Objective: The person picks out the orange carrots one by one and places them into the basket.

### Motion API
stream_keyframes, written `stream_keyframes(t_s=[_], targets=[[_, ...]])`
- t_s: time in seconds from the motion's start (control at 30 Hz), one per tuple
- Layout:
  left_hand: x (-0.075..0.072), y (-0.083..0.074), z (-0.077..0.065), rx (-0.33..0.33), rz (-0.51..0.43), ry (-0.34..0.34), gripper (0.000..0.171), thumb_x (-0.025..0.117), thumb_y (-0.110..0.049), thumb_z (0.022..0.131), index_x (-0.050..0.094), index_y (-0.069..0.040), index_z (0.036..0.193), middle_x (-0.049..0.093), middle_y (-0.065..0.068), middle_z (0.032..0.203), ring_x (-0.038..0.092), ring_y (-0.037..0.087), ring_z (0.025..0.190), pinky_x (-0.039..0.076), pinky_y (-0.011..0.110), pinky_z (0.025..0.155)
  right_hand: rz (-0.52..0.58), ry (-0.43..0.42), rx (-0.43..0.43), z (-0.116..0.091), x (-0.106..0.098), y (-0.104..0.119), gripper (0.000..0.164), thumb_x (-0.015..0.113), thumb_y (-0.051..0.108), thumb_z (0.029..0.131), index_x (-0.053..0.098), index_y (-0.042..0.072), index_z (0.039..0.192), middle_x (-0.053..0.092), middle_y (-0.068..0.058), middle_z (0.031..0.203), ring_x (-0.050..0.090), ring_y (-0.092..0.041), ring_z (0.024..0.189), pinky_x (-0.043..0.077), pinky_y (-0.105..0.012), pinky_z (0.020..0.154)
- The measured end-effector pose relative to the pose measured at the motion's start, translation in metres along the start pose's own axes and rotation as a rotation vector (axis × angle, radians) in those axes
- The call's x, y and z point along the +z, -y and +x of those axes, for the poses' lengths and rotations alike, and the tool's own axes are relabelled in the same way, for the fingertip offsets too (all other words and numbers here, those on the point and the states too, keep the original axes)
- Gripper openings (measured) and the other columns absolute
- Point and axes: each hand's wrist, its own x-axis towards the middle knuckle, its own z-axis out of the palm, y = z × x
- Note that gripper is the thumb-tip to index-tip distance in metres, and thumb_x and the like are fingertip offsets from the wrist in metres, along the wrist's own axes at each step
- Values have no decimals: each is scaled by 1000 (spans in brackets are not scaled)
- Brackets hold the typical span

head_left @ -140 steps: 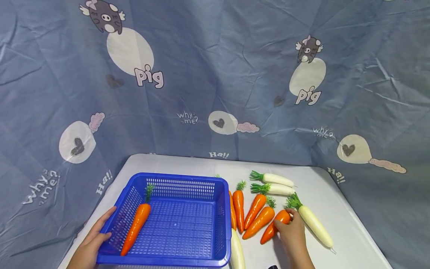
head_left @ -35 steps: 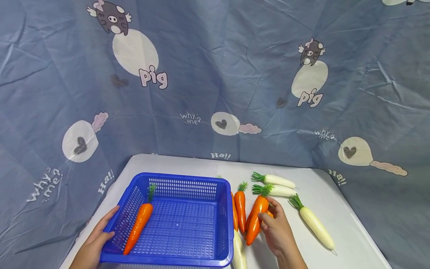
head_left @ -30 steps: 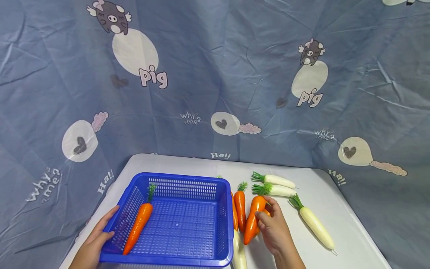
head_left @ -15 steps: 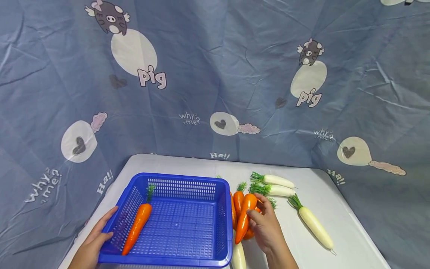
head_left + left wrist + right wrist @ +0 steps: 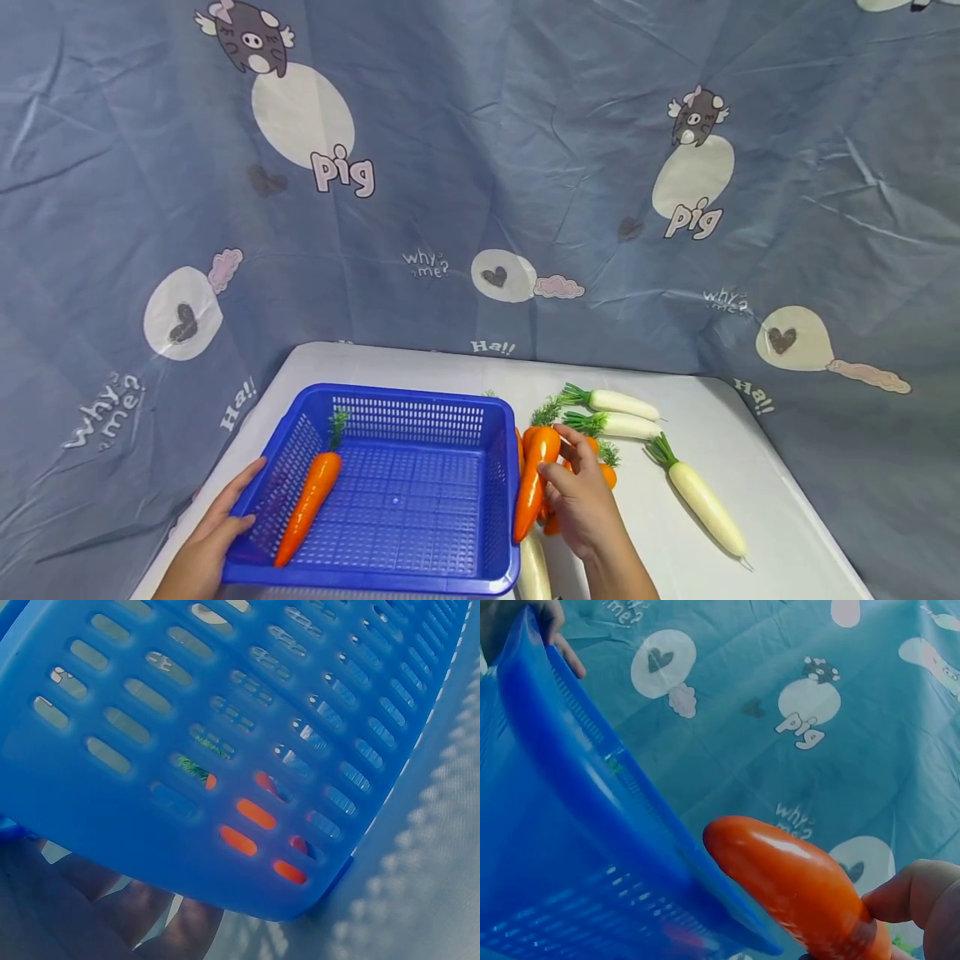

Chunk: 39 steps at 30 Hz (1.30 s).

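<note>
My left hand [image 5: 212, 540] grips the left rim of a blue plastic basket [image 5: 375, 584], with its fingers curled below the rim in the left wrist view. One orange carrot [image 5: 310, 502] with a green top lies inside the basket, on the left. My right hand [image 5: 588, 504] pinches another carrot [image 5: 537, 482] between thumb and fingers. The held carrot [image 5: 795, 892] is tilted, tip toward me, overlapping the basket's right rim in the head view. More carrots [image 5: 608, 475] lie partly hidden behind and under the right hand.
Two white radishes [image 5: 628, 426] with green leaves lie at the back right of the white table [image 5: 780, 500]. A longer white radish [image 5: 705, 507] lies farther right, and another [image 5: 532, 567] rests beside the basket's front right corner. A blue printed cloth [image 5: 420, 167] hangs behind.
The right hand took hold of the rightmost carrot, lifted it over the other carrots and moved left to the basket's right rim. The left hand and basket have stayed in place.
</note>
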Motion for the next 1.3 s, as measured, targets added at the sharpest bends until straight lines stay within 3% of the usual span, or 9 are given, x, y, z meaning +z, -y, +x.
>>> stream_keyframes(t_s=[0.23, 0.4, 0.67, 0.9, 1.07, 1.3], targets=[[-4, 2, -1, 40, -59, 54, 70, 25, 0, 107, 9, -28, 169, 40, -33, 137, 63, 1, 112, 60, 40, 83, 9, 46, -18, 2, 12, 1, 71, 58, -7, 87, 34, 7, 153, 35, -21, 150, 61, -31, 114, 57, -33, 90], [-4, 2, -2, 32, -59, 39, 70, 25, 0, 107, 9, -29, 169, 42, -34, 135, 63, 1, 111, 60, 40, 83, 19, 68, -8, 2, 20, 2, 71, 59, -8, 86, 36, 8, 151, 35, -20, 149, 63, -31, 110, 57, -35, 87], [-3, 1, -1, 20, -55, 51, 70, 25, -2, 107, 8, -29, 169, 38, -28, 137, 62, 1, 112, 60, 41, 84, 50, 83, 13, 2, 31, 2, 71, 60, -8, 85, 37, 9, 150, 37, -19, 146, 60, -27, 105, 55, -33, 84], [-1, -3, 1, -57, -89, 15, 70, 23, -6, 108, 8, -35, 169, 29, -13, 147, 68, 18, 111, 61, 53, 81, 0, 85, -4, 3, 38, 3, 69, 59, -6, 88, 37, 9, 151, 37, -20, 148, 59, -26, 105, 53, -30, 84], [2, -4, 1, -83, -70, -17, 71, 24, -5, 107, 9, -35, 169, 21, 0, 157, 67, 17, 111, 61, 53, 82, -2, 103, 0, 3, 45, 4, 68, 59, -6, 87, 38, 10, 150, 39, -19, 148, 60, -26, 108, 54, -31, 84], [3, -3, 1, -99, -62, -31, 71, 24, -5, 106, 10, -35, 169, 19, 5, 159, 66, 17, 110, 61, 52, 82, -8, 132, -7, 4, 54, 2, 68, 60, -7, 86, 39, 7, 149, 41, -21, 147, 59, -26, 109, 51, -29, 84]])
